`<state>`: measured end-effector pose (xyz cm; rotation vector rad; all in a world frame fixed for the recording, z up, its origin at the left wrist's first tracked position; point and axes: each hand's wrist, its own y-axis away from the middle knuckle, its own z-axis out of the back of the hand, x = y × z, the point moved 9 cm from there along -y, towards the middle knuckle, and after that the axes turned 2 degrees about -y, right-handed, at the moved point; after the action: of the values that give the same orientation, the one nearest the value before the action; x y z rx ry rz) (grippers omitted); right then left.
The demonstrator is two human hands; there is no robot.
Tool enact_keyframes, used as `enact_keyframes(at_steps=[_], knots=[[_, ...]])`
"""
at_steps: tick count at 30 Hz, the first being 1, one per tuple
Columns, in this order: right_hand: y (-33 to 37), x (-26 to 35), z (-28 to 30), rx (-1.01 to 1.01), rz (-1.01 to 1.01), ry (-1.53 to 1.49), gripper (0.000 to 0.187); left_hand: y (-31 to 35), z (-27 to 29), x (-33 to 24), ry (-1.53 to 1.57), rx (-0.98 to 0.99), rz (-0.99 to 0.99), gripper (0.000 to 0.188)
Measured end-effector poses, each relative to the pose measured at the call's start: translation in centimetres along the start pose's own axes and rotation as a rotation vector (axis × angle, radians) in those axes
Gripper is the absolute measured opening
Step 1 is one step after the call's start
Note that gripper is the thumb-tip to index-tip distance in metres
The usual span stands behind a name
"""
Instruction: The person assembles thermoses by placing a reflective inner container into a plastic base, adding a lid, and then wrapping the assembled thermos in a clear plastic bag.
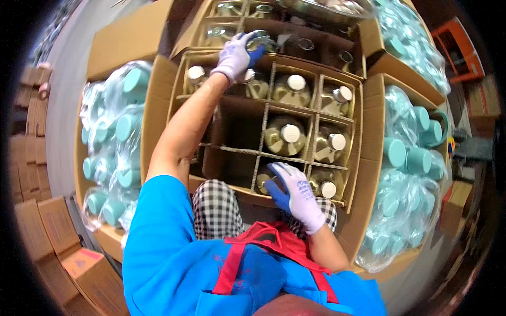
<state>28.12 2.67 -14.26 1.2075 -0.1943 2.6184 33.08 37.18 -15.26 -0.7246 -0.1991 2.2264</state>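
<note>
My left hand point(237, 57), in a white glove with blue palm and fingers, reaches over the far carton. Its thumb and fingers close about the top of a clear glass jar point(263, 42). My right hand point(299, 197), gloved alike, lies over the near edge of the divided carton point(354, 158), thumb apart from the fingers. Beneath it sits a glass jar point(261, 181), its top hidden by the hand. Several white-capped glass jars stand in this carton, one point(285, 138) in the middle row. Two compartments left of it show bare cardboard.
Open cartons with turquoise-capped items in clear plastic flank me: left point(126, 126) and right point(406, 158). A metal tray point(329, 8) rests at the far carton's back. Cardboard boxes point(52, 226) stack at the lower left. An orange frame point(458, 50) stands far right.
</note>
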Motion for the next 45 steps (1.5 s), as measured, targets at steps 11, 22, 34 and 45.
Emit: enact_keyframes(at_steps=[11,22,34,45], knots=[[2.3,1.4,-3.9,0.149,-0.048,0.114,0.032,38.4,38.0,26.7,-0.303,-0.496,0.55,0.057],[3.7,3.3,-8.1,0.141,0.003,0.38,0.031,39.4,42.2,44.6,0.566,-0.388,0.666,0.034],[4.1,2.8,-11.8,0.324,0.009,0.789,0.037,50.3,39.8,61.8,-0.244,-0.065,1.153,0.04],[4.3,2.8,-13.3,0.385,0.003,0.906,0.037,50.3,41.9,55.6,-0.421,0.038,1.101,0.035]])
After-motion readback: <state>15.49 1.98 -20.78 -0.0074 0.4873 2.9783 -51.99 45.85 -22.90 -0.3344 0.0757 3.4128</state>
